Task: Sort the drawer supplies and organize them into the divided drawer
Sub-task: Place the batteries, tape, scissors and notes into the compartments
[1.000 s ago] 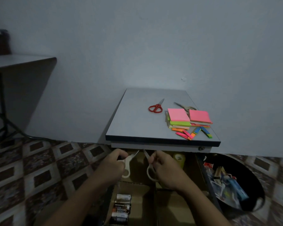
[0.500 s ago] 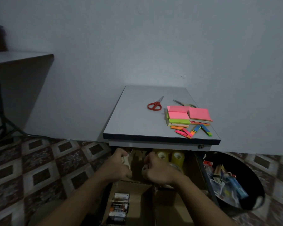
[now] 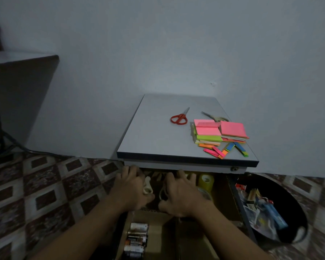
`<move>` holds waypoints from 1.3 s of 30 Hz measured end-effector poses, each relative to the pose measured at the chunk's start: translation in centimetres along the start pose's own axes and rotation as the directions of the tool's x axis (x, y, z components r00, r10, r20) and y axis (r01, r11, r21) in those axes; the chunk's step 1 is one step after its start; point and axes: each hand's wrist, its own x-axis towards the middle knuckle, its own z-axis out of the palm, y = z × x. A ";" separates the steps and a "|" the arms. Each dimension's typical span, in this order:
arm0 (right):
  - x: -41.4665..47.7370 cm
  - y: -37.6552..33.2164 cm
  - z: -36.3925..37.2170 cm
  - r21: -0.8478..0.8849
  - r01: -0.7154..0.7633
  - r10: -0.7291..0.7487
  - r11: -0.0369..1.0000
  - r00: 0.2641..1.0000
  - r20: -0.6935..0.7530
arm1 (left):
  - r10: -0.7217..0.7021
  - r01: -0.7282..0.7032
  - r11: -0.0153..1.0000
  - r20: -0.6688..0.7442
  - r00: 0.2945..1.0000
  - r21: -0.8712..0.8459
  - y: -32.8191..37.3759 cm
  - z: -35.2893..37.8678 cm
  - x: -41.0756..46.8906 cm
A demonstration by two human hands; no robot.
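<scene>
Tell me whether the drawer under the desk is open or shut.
Open. The drawer is pulled out below the desktop, showing batteries and tape rolls in its compartments.

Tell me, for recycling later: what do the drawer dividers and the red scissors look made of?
Drawer dividers: probably cardboard, matte brown, thin flat walls. Red scissors: handles look like glossy plastic, blades bare grey metal; dim light leaves this unsure.

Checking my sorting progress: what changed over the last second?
The left hand and right hand lowered white-handled scissors into the divided drawer, back compartment; whether they let go is unclear. The red-handled scissors, neon sticky notes and batteries stayed.
</scene>
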 end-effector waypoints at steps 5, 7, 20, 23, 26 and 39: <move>0.8 0.1 0.7 -0.118 0.037 -0.044 0.992 0.997 -0.056 | 0.012 -0.010 0.997 -0.027 1.000 0.079 -0.1 1.8 0.0; 1.0 0.0 0.7 -0.147 0.040 -0.045 0.988 0.999 -0.030 | -0.021 0.020 0.999 0.033 0.999 0.042 0.2 2.1 0.2; 2.3 -0.4 1.1 -0.290 0.049 -0.007 0.956 0.990 0.143 | -0.235 0.279 0.959 0.407 0.883 -0.052 0.3 1.7 1.6; 1.9 -0.3 1.3 -0.294 0.014 0.038 0.956 0.985 0.171 | -0.244 0.281 0.959 0.399 0.884 -0.035 0.1 1.7 1.7; 1.5 -0.1 1.5 -0.258 -0.033 0.084 0.966 0.978 0.189 | -0.220 0.261 0.964 0.417 0.882 -0.044 0.0 1.9 1.8; 1.0 0.6 2.5 -0.038 -0.060 0.064 0.997 0.994 0.090 | -0.167 0.254 0.931 0.312 0.935 -0.263 -0.6 2.3 0.9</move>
